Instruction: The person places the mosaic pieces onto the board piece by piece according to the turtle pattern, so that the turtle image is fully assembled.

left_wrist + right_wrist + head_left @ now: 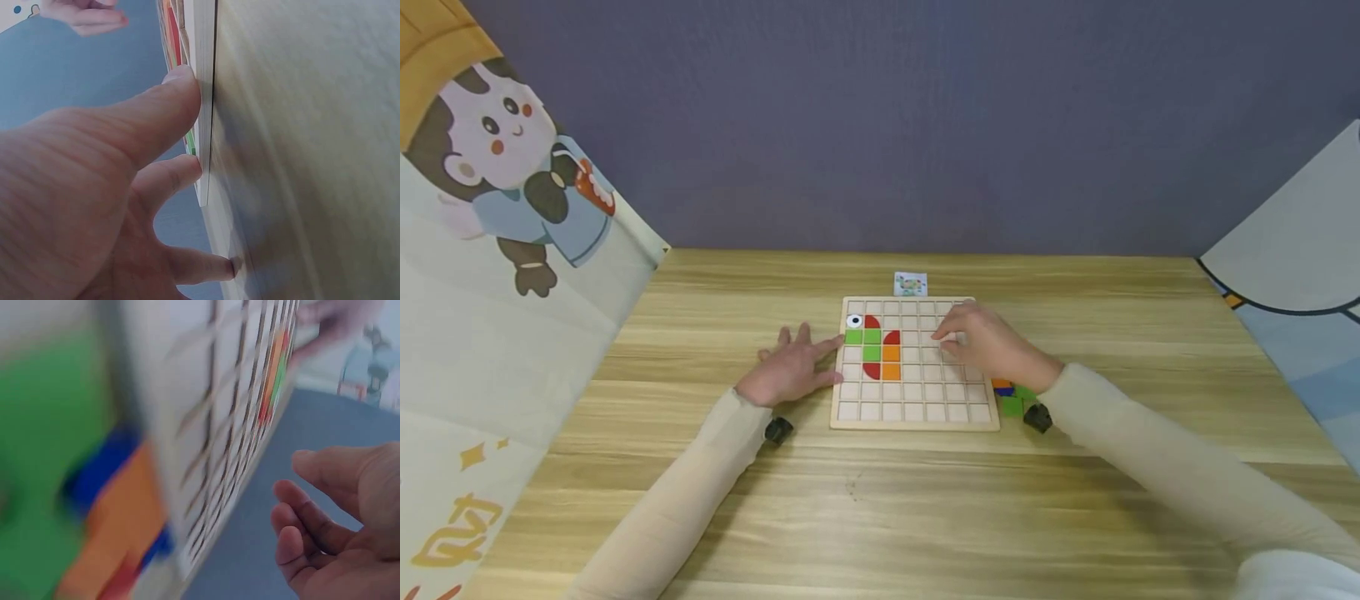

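Note:
A wooden grid board (917, 427) lies on the table with coloured tiles in its left part. Among them are a white eye tile (854, 321), green squares (872, 353), orange squares (891, 371) and red quarter-round tiles (872, 322). My left hand (792, 367) is spread at the board's left edge; its thumb and index finger touch the side, while another fingertip rests on the table. Over the board's right half hovers my right hand (988, 343), its fingers loosely bent. In the right wrist view a gap shows between thumb and fingertips (289, 547), with nothing held.
Loose green tiles (1012, 407), with orange and blue ones beside them, lie against the board's right edge, partly under the right forearm. A small picture card (911, 284) lies just beyond the far edge. A dark wall (925, 125) rises behind the table.

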The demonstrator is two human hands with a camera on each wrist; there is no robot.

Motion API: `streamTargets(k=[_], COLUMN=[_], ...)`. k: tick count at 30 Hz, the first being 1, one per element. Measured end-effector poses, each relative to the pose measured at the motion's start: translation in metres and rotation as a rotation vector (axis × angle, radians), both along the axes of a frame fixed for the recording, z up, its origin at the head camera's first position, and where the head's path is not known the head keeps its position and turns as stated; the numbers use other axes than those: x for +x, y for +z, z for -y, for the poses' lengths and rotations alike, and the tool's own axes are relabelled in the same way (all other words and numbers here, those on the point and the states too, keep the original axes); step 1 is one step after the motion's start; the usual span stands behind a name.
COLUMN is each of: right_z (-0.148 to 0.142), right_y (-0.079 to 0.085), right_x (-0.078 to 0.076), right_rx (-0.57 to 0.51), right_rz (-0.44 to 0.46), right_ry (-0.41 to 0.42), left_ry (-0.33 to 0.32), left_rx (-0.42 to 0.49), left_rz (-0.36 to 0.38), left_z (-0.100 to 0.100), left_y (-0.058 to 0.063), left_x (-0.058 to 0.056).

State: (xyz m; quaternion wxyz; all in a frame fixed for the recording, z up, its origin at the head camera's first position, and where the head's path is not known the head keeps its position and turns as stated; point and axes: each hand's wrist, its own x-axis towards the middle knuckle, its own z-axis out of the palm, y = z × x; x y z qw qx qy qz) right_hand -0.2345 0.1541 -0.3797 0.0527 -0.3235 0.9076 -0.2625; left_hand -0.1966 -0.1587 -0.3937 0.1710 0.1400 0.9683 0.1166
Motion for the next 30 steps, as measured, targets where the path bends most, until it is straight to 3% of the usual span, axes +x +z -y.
streamTargets(k=[5,14,19,25,30], right_z=[-0.049,-0.105,-0.121,-0.129,-0.125], right_y=[0.0,-0.011,-0.014,-0.021,-0.014], right_x=[-0.01,0.0,0.01,0.016,0.014], right_rx=[0.081,0.109,0.182,0.15,0.16], right_rz=[0.058,-0.035,0.01,0.038,0.05], right_ry=[-0.125,-0.059,-0.042,-0.077,-0.119], left_ry=[0.009,-0.002,0.001,-0.006,-0.005], left_rx=[0.004,0.005,0.006,0.005,0.014], left_rz=[0.012,0.014,0.018,0.011,0.011], left_z=[0.001,0.001,0.0,0.0,-0.001], left_y=[0.0,0.001,0.001,0.0,0.0], left_x=[0.0,0.001,0.0,0.0,0.0])
